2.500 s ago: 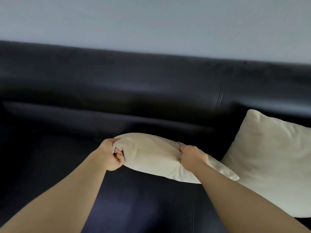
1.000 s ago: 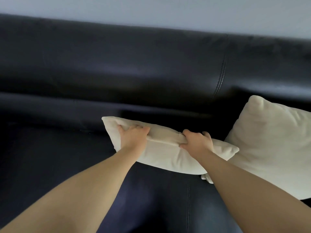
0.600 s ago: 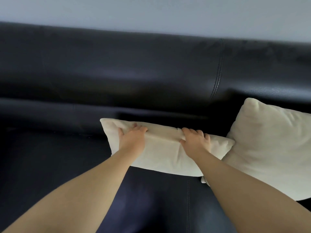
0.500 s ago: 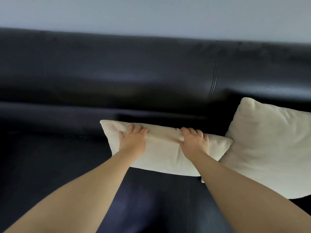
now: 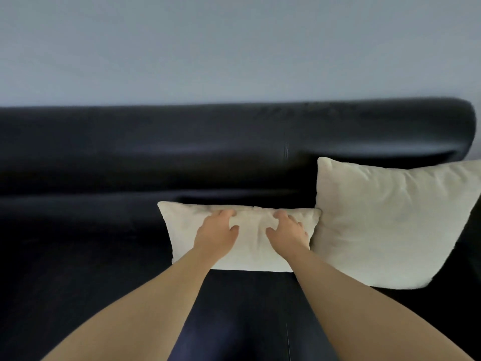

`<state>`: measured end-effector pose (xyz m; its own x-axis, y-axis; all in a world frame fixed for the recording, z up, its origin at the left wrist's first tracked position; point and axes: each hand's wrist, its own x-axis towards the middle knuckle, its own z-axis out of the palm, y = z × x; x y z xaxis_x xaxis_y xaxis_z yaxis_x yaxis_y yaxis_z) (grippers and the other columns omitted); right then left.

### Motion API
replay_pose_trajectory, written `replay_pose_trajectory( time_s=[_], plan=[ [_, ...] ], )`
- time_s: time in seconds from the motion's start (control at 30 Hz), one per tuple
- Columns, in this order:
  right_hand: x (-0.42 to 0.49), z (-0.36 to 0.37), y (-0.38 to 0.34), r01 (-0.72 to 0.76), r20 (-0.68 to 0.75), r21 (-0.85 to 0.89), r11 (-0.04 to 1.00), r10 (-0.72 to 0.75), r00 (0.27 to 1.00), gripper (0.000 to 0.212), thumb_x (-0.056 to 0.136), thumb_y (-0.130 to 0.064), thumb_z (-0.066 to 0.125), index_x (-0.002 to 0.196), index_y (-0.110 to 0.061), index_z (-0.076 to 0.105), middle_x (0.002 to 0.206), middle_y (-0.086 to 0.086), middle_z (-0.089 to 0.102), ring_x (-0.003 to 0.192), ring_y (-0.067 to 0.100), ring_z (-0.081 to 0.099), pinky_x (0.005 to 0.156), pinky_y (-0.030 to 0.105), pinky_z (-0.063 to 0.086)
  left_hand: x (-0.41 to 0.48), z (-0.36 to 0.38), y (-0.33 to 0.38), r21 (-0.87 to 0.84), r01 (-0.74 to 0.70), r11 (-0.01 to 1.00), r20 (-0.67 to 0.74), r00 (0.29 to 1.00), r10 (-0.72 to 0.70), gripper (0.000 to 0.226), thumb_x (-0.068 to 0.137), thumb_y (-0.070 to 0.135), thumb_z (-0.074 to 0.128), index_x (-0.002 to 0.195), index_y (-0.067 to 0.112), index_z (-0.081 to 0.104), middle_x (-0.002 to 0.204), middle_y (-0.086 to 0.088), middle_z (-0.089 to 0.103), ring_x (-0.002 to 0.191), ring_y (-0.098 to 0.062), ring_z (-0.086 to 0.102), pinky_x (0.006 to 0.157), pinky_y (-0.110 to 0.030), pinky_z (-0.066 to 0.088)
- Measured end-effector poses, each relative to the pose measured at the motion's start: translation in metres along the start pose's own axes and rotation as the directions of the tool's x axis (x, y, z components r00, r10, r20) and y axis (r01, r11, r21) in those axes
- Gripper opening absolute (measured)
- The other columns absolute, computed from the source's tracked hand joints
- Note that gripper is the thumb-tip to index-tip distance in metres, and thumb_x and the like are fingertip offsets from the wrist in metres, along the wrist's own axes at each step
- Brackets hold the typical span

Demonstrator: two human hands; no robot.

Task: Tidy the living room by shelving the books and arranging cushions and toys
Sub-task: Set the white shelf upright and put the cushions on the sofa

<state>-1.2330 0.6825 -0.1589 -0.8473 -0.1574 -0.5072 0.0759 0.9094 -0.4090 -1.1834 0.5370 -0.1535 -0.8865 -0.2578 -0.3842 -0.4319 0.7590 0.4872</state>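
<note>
Moved your grip inward: left hand (image 5: pixel 216 231) and right hand (image 5: pixel 286 231) both clutching small cushion (image 5: pixel 250 254) top edge, cushion touching big cushion (image 5: pixel 385 222) left side.

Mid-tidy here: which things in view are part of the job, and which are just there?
Job: near cushion, gripped along its top by the left hand and right hand; right cushion, propped upright beside it.
Just there: sofa; wall.
</note>
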Motion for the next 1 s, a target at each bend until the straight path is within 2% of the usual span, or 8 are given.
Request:
replay_pose_trajectory(
  time_s=[0.1, 0.3, 0.47, 0.6, 0.83, 1.0],
  plan=[
    [-0.025, -0.008, 0.012, -0.004, 0.012, 0.057, 0.998, 0.003, 1.0, 0.047, 0.095, -0.024, 0.042, 0.14, -0.02, 0.032, 0.142, 0.002, 0.04, 0.127, 0.024, 0.039, 0.1, 0.035, 0.033, -0.026, 0.004, 0.017, -0.041, -0.005, 0.999, -0.036, 0.999, 0.003, 0.039, 0.096, 0.024, 0.046, 0.135, 0.018, 0.044, 0.138, 0.001, 0.046, 0.124, -0.016, 0.044, 0.098, -0.026, 0.036],
    [-0.067, -0.027, 0.053, 0.033, 0.058, 0.166, 0.986, -0.043, 0.997, 0.045, 0.093, -0.023, 0.042, 0.137, -0.02, 0.034, 0.134, 0.003, 0.044, 0.116, 0.025, 0.048, 0.097, 0.038, 0.043, -0.083, 0.025, 0.057, -0.087, 0.043, 0.995, -0.139, 0.989, -0.054, 0.038, 0.097, 0.024, 0.047, 0.134, 0.018, 0.045, 0.136, 0.0, 0.047, 0.121, -0.016, 0.046, 0.094, -0.022, 0.035],
    [-0.1, -0.051, 0.096, 0.166, 0.059, 0.177, 0.97, -0.179, 0.982, 0.044, 0.092, -0.022, 0.041, 0.136, -0.018, 0.036, 0.131, 0.006, 0.046, 0.115, 0.026, 0.049, 0.095, 0.037, 0.044, -0.145, 0.051, 0.104, -0.184, 0.102, 0.978, -0.275, 0.949, -0.151, 0.038, 0.097, 0.024, 0.047, 0.134, 0.02, 0.044, 0.136, 0.001, 0.047, 0.122, -0.015, 0.045, 0.092, -0.02, 0.033],
    [-0.14, -0.053, 0.115, 0.238, 0.085, 0.161, 0.958, -0.254, 0.964, 0.043, 0.092, -0.021, 0.041, 0.135, -0.018, 0.036, 0.129, 0.006, 0.047, 0.116, 0.027, 0.047, 0.094, 0.038, 0.045, -0.198, 0.07, 0.119, -0.253, 0.17, 0.953, -0.313, 0.917, -0.246, 0.039, 0.097, 0.024, 0.046, 0.135, 0.02, 0.043, 0.137, 0.001, 0.046, 0.122, -0.016, 0.046, 0.088, -0.02, 0.034],
    [-0.211, -0.018, 0.13, 0.346, 0.213, 0.13, 0.929, -0.367, 0.906, 0.041, 0.093, -0.024, 0.045, 0.133, -0.017, 0.039, 0.126, 0.008, 0.051, 0.11, 0.027, 0.053, 0.087, 0.034, 0.047, -0.293, 0.106, 0.098, -0.401, 0.306, 0.864, -0.344, 0.823, -0.451, 0.038, 0.096, 0.024, 0.047, 0.134, 0.02, 0.045, 0.133, -0.001, 0.051, 0.116, -0.017, 0.051, 0.083, -0.023, 0.039],
    [-0.26, 0.031, 0.132, 0.423, 0.336, 0.082, 0.902, -0.425, 0.841, 0.042, 0.094, -0.025, 0.047, 0.134, -0.017, 0.039, 0.13, 0.007, 0.05, 0.11, 0.025, 0.054, 0.082, 0.03, 0.044, -0.359, 0.139, 0.06, -0.497, 0.412, 0.763, -0.312, 0.736, -0.601, 0.036, 0.096, 0.025, 0.047, 0.132, 0.02, 0.047, 0.132, -0.002, 0.052, 0.118, -0.019, 0.051, 0.091, -0.026, 0.04]
  ],
)
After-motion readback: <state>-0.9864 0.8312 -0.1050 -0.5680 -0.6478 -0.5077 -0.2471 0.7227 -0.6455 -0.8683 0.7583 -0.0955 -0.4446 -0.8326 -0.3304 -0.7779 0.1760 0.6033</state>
